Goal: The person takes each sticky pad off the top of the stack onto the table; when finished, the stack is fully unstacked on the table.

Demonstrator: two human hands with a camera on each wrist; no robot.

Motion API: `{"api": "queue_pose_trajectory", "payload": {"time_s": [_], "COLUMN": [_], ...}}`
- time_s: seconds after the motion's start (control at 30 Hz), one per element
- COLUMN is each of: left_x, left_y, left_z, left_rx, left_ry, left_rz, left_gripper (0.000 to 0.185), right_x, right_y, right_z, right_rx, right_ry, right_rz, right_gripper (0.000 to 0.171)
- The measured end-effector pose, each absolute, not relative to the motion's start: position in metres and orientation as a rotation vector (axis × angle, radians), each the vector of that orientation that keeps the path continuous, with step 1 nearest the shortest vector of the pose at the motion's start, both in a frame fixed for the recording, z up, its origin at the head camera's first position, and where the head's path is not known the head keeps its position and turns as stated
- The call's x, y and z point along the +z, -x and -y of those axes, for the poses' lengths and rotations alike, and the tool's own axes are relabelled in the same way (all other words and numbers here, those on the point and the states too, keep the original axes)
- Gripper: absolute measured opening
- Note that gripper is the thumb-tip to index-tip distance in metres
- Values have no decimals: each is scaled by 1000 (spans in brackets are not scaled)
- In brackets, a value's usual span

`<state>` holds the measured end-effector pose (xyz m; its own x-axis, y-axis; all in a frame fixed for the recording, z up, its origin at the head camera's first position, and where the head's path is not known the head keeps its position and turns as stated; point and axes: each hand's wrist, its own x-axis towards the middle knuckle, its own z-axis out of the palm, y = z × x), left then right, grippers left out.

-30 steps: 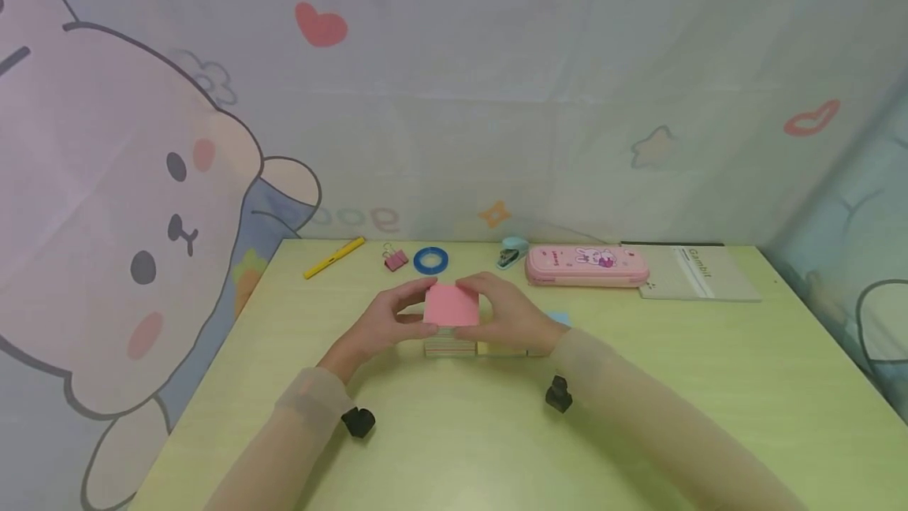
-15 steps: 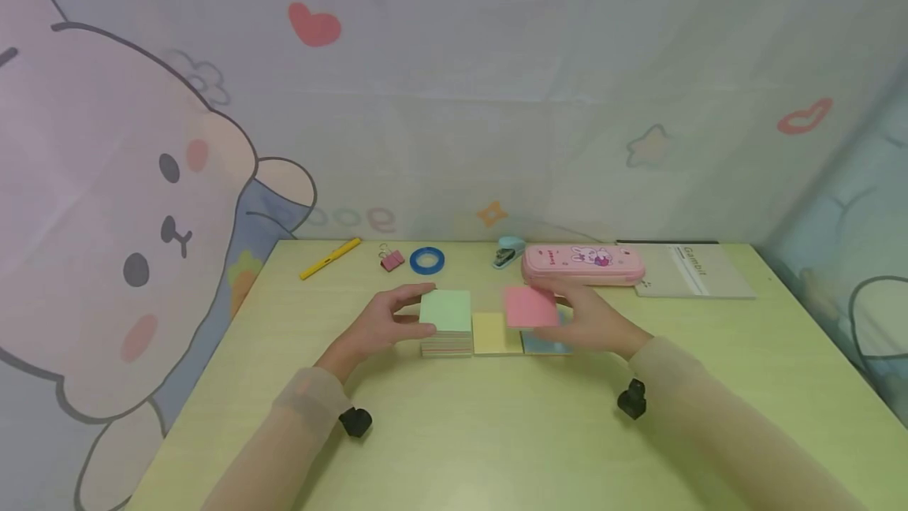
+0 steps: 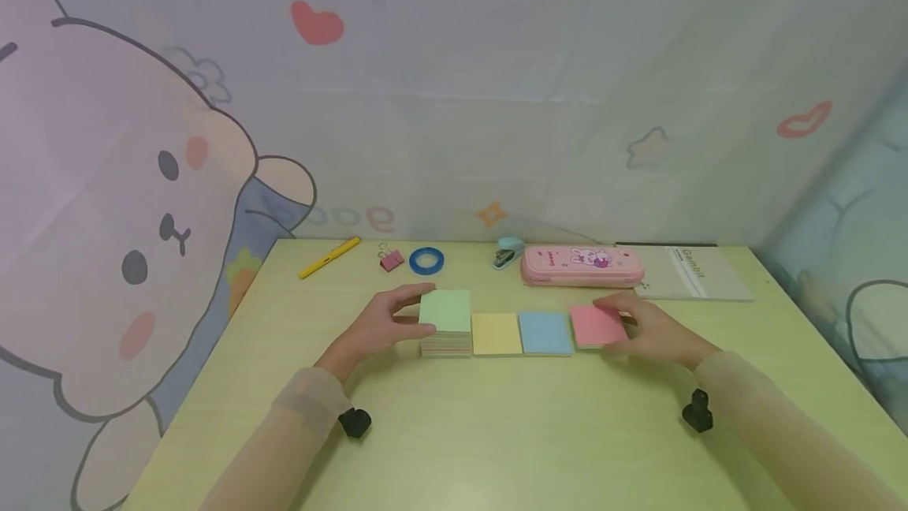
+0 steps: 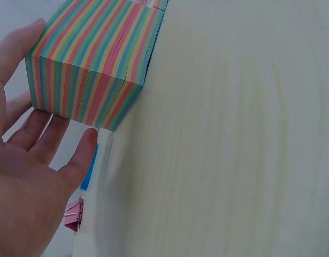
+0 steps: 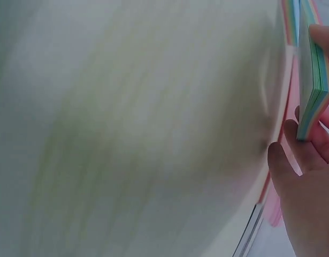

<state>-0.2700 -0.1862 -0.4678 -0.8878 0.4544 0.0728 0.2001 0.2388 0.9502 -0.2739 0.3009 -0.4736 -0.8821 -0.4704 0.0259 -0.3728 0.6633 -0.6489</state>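
The right hand (image 3: 649,330) has carried the pink-topped wad (image 3: 598,326) rightward and now sets it on the table (image 3: 496,432), fourth in the row beside the blue wad (image 3: 545,333), grip pinching its edge. The left hand (image 3: 383,326) stays cupped against the main block (image 3: 445,323), fingers relaxed; splitting continues.

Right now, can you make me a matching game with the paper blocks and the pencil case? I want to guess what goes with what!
Things:
1. tall striped paper block
2. pink-topped pad
3. blue pad
4. pink pencil case

Places:
A. at the back of the table, beside the grey notebook
B. held by the right hand
C. between the yellow pad and the pink-topped pad
D. green on top, touched by the left hand

Pairs: 1-D, 2-B, 3-C, 4-A
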Motion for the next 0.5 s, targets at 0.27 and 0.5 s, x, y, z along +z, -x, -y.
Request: {"api": "queue_pose_trajectory", "payload": {"time_s": [0.27,0.5], "left_x": [-466,-466], "left_y": [268,269], "left_z": [186,185], "left_rx": [1704,1708], "left_ry": [-606,-590], "left_rz": [-2284,-2283], "left_gripper": [74,74], "right_x": [-481,-477], "right_y": [270,269], "right_z": [-300,-292], "right_rx": [-833,-805], "right_ry": [761,797], "right_rz": [-2795,-2804], "right_gripper": [83,80]}}
